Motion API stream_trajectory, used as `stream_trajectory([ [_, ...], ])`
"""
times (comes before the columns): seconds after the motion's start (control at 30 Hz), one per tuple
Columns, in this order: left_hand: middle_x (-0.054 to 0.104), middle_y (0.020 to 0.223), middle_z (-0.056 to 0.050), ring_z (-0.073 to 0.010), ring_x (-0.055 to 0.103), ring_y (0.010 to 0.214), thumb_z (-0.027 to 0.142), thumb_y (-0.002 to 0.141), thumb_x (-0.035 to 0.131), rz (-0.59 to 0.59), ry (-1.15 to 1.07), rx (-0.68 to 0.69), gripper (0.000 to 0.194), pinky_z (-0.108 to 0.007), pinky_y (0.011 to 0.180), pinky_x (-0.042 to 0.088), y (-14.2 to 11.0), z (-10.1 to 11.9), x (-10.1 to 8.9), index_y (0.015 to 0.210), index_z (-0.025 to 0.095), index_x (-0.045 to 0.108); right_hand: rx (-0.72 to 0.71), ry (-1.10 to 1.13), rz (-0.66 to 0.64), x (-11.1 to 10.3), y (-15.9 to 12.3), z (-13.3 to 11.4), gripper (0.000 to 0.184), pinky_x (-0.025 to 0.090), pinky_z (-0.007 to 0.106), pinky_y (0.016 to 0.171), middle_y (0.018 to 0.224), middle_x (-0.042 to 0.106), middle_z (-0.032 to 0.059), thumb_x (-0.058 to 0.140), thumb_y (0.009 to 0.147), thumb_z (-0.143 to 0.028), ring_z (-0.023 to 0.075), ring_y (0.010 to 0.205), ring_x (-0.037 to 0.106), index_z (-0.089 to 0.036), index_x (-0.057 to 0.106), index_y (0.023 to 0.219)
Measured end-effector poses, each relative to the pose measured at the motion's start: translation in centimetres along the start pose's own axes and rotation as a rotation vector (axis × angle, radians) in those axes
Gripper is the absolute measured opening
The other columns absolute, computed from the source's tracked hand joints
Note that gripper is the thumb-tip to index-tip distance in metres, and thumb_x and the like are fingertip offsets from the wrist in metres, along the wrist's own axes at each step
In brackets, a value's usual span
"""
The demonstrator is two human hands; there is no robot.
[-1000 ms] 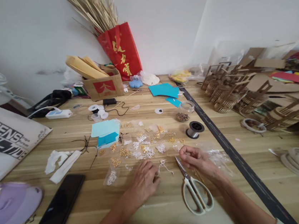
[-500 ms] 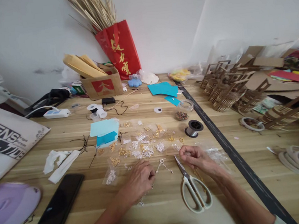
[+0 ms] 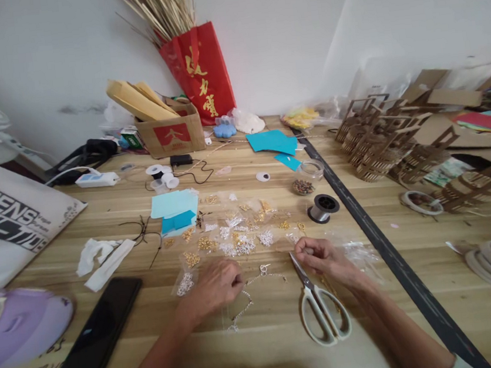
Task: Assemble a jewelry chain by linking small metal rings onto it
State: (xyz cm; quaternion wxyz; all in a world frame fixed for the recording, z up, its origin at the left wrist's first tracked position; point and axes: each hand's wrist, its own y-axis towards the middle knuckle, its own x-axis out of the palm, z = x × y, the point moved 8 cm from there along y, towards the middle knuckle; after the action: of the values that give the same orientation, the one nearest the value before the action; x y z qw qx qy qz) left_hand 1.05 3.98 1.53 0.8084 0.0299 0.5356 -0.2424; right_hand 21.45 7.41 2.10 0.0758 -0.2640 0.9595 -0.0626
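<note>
My left hand (image 3: 220, 282) is closed with its back upward, just left of a thin silver chain (image 3: 247, 306) that lies in a bent line on the wood. Whatever its curled fingers hold, if anything, is hidden. A small silver ring-and-bar clasp (image 3: 263, 269) rests above the chain. My right hand (image 3: 318, 255) is pinched, thumb against fingers; anything between them is too small to make out. It hovers by the tips of a pair of white-handled scissors (image 3: 317, 311). A gold chain (image 3: 331, 289) lies partly under my right wrist. Silver findings (image 3: 244, 246) lie in piles beyond both hands.
A wire spool (image 3: 323, 208) and a bead jar (image 3: 303, 186) stand behind my right hand. A black phone (image 3: 97, 337) lies at left. Small woven baskets (image 3: 374, 145) crowd the right, beyond a dark strip (image 3: 372, 225). A red bag (image 3: 202, 76) stands against the wall.
My left hand has drawn slightly left, uncovering more of the silver chain, which now lies more spread out. My right hand keeps its pinch near the scissors. The view has shifted a little.
</note>
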Motion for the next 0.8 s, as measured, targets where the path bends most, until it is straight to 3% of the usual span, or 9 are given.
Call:
stream_trajectory([
  [0.2,0.063,0.087,-0.003,-0.0196,0.057,0.084,0.019,0.088,0.052,0.154,-0.059,0.013,0.014,-0.030,0.076,0.042,0.2,0.6,-1.4,0.083,0.018,0.065,-0.020,0.008,-0.037,0.9,-0.3,-0.4,0.035,0.032,0.022,0.048,0.055,0.049,-0.0041,0.063,0.085,-0.049,0.0092,0.050,0.041,-0.017,0.056,0.077],
  [0.4,0.058,0.097,-0.004,-0.0209,0.055,0.099,0.025,0.093,0.051,0.172,-0.126,0.097,0.019,-0.032,0.088,0.044,1.0,1.5,-0.3,0.106,0.021,0.065,0.054,0.006,-0.068,1.8,-0.2,0.3,0.040,0.033,0.021,0.045,0.057,0.045,-0.0055,0.064,0.081,-0.055,0.0084,0.048,0.039,-0.017,0.054,0.076],
  [0.57,0.056,0.099,-0.005,-0.0218,0.053,0.104,0.026,0.094,0.050,0.172,-0.090,0.224,0.019,-0.035,0.095,0.042,1.8,2.3,0.9,0.106,0.021,0.064,0.070,-0.012,-0.073,2.2,0.0,0.6,0.041,0.031,0.020,0.044,0.056,0.044,-0.0057,0.064,0.080,-0.057,0.0079,0.047,0.038,-0.017,0.054,0.077],
  [0.8,0.059,0.094,-0.004,-0.0202,0.055,0.099,0.017,0.094,0.045,0.116,-0.005,0.267,0.014,-0.034,0.093,0.041,2.3,2.9,1.3,0.094,0.019,0.059,0.056,0.005,-0.075,2.4,-0.1,0.8,0.040,0.029,0.020,0.045,0.058,0.044,-0.0052,0.066,0.079,-0.056,0.0085,0.050,0.037,-0.017,0.055,0.076],
])
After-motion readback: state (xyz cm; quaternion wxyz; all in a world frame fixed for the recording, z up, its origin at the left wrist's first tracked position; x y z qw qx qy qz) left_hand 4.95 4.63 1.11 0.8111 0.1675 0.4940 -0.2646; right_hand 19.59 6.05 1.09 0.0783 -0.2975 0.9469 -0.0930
